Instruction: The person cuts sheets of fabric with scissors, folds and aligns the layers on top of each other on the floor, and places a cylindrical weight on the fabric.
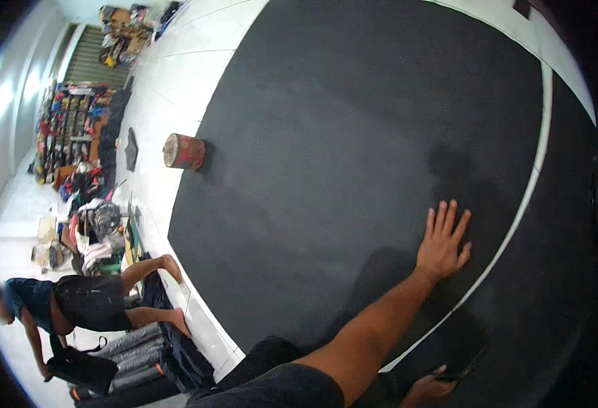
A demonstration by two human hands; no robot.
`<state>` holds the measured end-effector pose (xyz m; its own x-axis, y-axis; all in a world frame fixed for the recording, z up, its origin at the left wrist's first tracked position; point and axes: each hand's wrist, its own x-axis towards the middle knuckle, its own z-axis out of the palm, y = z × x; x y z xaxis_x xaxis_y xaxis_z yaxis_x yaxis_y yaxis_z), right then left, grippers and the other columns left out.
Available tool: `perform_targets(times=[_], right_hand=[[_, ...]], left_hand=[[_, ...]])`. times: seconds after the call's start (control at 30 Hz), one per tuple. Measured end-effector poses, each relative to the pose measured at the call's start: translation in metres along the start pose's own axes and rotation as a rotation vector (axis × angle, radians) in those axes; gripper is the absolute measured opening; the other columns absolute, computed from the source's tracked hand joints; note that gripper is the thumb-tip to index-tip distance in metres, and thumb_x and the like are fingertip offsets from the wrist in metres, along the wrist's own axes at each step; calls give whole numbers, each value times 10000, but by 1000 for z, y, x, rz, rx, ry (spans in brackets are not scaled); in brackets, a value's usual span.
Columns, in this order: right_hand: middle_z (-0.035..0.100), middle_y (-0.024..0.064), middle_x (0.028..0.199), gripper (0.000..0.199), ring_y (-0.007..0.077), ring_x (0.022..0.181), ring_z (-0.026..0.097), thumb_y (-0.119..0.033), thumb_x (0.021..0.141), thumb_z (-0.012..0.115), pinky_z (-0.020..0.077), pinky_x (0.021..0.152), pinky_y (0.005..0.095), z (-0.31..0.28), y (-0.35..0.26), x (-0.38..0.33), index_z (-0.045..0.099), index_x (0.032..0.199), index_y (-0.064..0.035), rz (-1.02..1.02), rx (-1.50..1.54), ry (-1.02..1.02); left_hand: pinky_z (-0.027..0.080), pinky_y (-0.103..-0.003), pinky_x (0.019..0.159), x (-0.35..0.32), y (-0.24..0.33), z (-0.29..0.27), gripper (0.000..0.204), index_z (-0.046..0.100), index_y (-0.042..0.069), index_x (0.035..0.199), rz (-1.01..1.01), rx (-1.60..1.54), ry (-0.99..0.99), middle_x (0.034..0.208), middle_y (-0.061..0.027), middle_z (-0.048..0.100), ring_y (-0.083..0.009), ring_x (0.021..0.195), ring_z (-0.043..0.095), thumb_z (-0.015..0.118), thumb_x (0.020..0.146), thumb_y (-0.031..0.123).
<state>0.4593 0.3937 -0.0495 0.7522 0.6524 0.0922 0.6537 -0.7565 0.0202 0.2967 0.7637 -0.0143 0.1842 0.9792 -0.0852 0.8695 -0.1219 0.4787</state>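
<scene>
Right hand (443,245) flat, grip released, on black fabric sheet (353,136); rusty red tin (184,151) at its edge

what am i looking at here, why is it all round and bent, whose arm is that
This is one picture from a wide fisheye camera worn on a person's head, looking down, so straight edges curve. The arm from the lower edge is the wearer's own. One hand lies flat, fingers spread, on a big black sheet spread over a white floor; which hand it is I cannot tell. It holds nothing. A second hand sits at the bottom edge, by the sheet's edge. A rusty red tin stands at the sheet's far edge. At lower left another person bends over dark rolls.
</scene>
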Motion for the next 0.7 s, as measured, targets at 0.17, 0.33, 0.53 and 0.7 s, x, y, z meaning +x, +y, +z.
perform_targets(times=[0.17,0.33,0.53,0.7], right_hand=[[561,318,1175,699,450,1128,540,-489,937,571,409,985,511,-49,-54,17,468,1231,136,259,4,-136],[549,285,1187,670,435,1153,498,-424,876,664,391,976,515,-26,-21,4,465,1260,88,82,375,-20],[518,283,1264,665,454,1209,459,-351,848,708,340,1037,511,-34,10,-15,446,1288,73,-25,546,6],[584,293,1153,594,456,1116,549,-348,880,685,429,960,476,-130,79,-142,483,1266,55,93,685,-160]], left_hand=[[78,-529,1186,-1,9,1,689,328,97,1491,28,87,20,1555,-233,215,-394,1462,142,500,932,460],[167,-531,1171,-15,-9,-52,675,403,67,1442,34,-285,-24,1522,-240,292,-420,1445,180,557,917,463],[433,-437,964,-237,-53,-121,304,604,17,1130,377,-348,45,1171,-191,586,-371,1114,547,621,910,226],[484,-438,870,-475,-195,-201,267,671,50,1030,190,-69,-173,1028,-155,628,-373,1011,587,665,849,246]])
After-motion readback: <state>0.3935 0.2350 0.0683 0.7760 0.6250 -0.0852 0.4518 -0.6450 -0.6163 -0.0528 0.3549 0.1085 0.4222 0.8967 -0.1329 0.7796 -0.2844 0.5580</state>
